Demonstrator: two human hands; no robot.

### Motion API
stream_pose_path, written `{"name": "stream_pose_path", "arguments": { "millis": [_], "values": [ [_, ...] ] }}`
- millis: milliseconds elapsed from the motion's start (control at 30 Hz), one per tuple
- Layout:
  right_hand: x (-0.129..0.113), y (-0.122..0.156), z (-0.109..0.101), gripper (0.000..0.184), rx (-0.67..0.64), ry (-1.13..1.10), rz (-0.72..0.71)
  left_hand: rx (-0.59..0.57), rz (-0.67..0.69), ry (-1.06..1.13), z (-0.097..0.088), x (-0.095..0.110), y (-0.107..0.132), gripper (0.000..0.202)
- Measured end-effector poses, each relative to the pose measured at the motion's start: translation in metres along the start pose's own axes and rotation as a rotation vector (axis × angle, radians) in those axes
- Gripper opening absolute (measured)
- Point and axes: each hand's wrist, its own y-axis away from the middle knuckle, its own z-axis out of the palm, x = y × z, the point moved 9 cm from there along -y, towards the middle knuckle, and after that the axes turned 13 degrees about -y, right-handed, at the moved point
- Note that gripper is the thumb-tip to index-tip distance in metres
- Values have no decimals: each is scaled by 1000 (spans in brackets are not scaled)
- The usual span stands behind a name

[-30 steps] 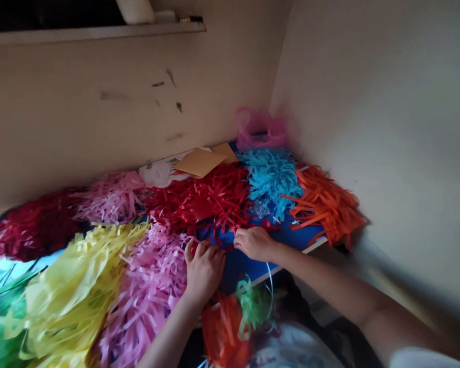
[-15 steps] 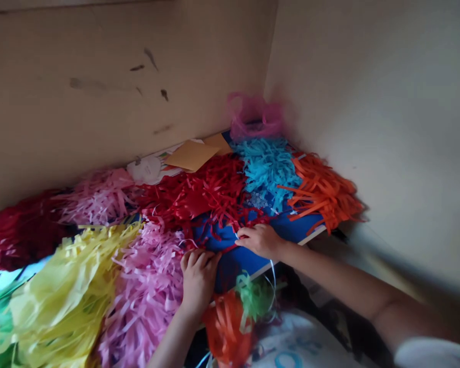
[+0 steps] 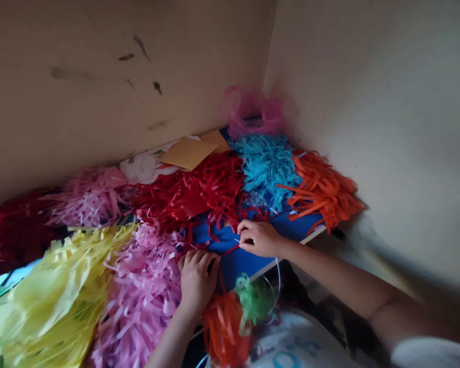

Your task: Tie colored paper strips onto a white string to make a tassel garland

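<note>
right hand point(image 3: 259, 239) grip narrow on thin white strip point(image 3: 278, 272), trailing near; left hand point(image 3: 198, 280) curled beside pink paper shreds point(image 3: 138, 301), hold unclear.

paper fringes point(image 3: 141, 301) on board point(image 3: 237, 263) | card sheet point(image 3: 187, 153) behind fringes | plastic bag point(image 3: 253, 113) in corner of 2 walls point(image 3: 138, 76)

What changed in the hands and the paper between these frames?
The right hand has closed its fingers into a pinch, apparently on a thin pale strand. The left hand stays curled at the blue board's edge, barely moved. The view has drifted slightly. The turquoise paper strips, orange paper strips and pink bag stayed as they were.
</note>
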Motion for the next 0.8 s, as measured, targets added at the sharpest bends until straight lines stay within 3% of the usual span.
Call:
{"name": "stream_pose_path", "arguments": {
  "millis": [133,267,367,500,633,733,800],
  "values": [
    [0,-9,-1,6,-6,44,71,-30,-29,-67,-8,8,-7,7],
    [-8,-8,-5,7,0,104,80,-22,236,-121,-15,37,-2,30],
    [-23,2,-1,14,-24,168,-1,-21,293,-153,-17,42,2,31],
    [-40,6,20,24,-123,287,-161,36,315,-119,-20,45,-4,23],
    [-46,-6,27,22,-116,293,-156,108,342,-99,-21,48,-11,19],
    [-63,-1,10,19,-75,272,-137,183,350,-101,-40,49,-7,24],
    [-82,13,-11,16,-39,182,-159,251,360,-66,-70,51,2,26]
  ]
}}
